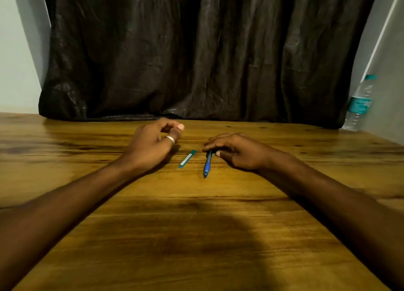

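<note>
Both on table (196,225): right hand (238,151) pinches pen (207,166) w/ fingers (213,146), left hand (153,146) curled.

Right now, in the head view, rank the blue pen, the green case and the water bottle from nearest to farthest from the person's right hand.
1. The blue pen: its upper end lies under the right hand, touching the fingers.
2. The green case: flat on the table, just left of the pen, apart from the hand.
3. The water bottle: upright at the far right back corner.
</note>
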Action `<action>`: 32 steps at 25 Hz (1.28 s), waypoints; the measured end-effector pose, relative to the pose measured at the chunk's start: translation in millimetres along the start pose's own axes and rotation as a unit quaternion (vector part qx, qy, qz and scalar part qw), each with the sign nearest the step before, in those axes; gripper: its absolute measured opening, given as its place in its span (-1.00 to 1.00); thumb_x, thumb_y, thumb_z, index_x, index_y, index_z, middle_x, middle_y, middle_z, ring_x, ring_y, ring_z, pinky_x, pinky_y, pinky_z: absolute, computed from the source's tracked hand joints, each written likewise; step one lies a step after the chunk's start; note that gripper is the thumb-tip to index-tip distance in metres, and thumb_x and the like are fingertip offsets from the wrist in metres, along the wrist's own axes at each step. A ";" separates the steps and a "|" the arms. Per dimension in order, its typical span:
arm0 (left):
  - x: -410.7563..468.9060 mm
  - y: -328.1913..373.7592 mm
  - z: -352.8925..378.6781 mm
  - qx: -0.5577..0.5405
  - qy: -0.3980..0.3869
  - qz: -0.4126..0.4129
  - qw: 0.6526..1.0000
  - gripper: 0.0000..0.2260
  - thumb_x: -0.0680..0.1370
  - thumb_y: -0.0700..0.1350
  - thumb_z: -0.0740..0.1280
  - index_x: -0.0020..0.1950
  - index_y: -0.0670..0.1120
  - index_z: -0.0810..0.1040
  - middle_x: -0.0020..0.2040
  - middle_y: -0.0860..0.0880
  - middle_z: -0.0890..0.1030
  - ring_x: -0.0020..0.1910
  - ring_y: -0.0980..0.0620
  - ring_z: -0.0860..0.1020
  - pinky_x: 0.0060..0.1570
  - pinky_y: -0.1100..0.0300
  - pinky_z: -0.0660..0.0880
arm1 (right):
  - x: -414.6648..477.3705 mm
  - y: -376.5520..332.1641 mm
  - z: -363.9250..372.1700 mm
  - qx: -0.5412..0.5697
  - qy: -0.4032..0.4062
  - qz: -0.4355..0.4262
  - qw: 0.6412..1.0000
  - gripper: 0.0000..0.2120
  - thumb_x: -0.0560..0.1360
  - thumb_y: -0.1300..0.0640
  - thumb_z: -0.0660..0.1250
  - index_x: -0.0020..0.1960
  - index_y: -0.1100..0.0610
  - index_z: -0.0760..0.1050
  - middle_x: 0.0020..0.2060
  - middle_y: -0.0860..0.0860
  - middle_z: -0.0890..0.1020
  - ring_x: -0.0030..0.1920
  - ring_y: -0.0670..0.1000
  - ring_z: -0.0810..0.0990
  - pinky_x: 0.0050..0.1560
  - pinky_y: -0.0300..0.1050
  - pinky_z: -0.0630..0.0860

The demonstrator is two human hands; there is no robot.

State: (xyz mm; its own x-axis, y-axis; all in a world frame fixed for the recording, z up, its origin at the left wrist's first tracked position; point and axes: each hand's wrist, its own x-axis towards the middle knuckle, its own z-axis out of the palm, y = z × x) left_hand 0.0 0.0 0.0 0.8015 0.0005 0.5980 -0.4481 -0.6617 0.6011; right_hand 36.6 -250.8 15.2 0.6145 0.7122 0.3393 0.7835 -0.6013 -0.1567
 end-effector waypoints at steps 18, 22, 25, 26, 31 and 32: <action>5.6 10.5 -8.4 -0.024 0.078 -0.023 0.996 -0.75 0.67 0.13 0.17 0.17 0.08 0.57 -0.03 0.05 0.65 -0.01 0.01 0.58 -0.16 0.14 0.43 | -5.7 -15.6 -14.4 0.166 0.072 0.096 0.979 -0.85 0.65 0.25 0.23 0.11 0.16 0.57 -0.33 -0.15 0.59 -0.40 -0.30 0.51 -0.38 -0.45 0.38; -3.6 17.5 -13.0 0.250 0.102 0.183 0.945 -0.63 0.65 0.15 0.12 0.29 0.01 0.55 0.15 -0.01 0.63 0.22 -0.04 0.45 0.09 0.03 0.32 | 4.1 -29.0 -4.4 0.114 0.137 0.073 0.981 -0.85 0.63 0.23 0.27 0.12 0.15 0.60 -0.09 -0.02 0.60 -0.13 -0.20 0.51 -0.11 -0.34 0.39; -9.7 20.7 -5.5 0.314 0.028 0.228 0.921 -0.57 0.61 0.22 0.16 0.34 0.02 0.52 0.18 0.01 0.63 0.24 -0.01 0.46 0.14 0.01 0.33 | 10.0 -36.6 -2.8 0.140 0.160 0.069 0.975 -0.86 0.63 0.24 0.28 0.11 0.16 0.59 -0.03 0.04 0.64 -0.04 -0.11 0.57 -0.01 -0.20 0.46; -9.3 21.1 -5.0 0.305 0.024 0.217 0.927 -0.57 0.59 0.23 0.18 0.33 0.04 0.53 0.17 0.03 0.64 0.22 0.00 0.47 0.13 0.01 0.34 | 9.9 -38.2 -2.6 0.147 0.173 0.071 0.971 -0.86 0.62 0.24 0.28 0.11 0.17 0.60 -0.06 0.01 0.63 -0.08 -0.20 0.56 -0.05 -0.27 0.45; -8.7 13.1 -8.1 0.158 0.019 0.176 0.971 -0.71 0.56 0.15 0.32 0.22 0.11 0.63 0.01 0.14 0.65 0.04 0.11 0.48 0.00 0.03 0.37 | 6.3 -38.3 -3.4 0.196 0.207 0.104 0.953 -0.86 0.62 0.25 0.29 0.11 0.19 0.61 -0.26 -0.11 0.56 -0.40 -0.37 0.50 -0.39 -0.50 0.35; -7.9 12.2 -7.8 0.127 0.016 0.165 0.978 -0.74 0.56 0.10 0.36 0.20 0.10 0.65 -0.01 0.15 0.64 0.03 0.11 0.49 0.00 0.02 0.43 | 6.5 -39.1 -3.7 0.208 0.205 0.110 0.950 -0.87 0.62 0.24 0.30 0.12 0.17 0.61 -0.22 -0.06 0.60 -0.35 -0.35 0.52 -0.35 -0.49 0.37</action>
State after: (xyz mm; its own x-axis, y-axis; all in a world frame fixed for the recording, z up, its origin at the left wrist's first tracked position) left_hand -14.9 -2.2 6.7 0.6150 -0.2235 0.7562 -0.5647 -0.7942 0.2245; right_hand 9.6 -224.0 27.0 0.7461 0.3337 0.5761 0.6621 -0.4630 -0.5893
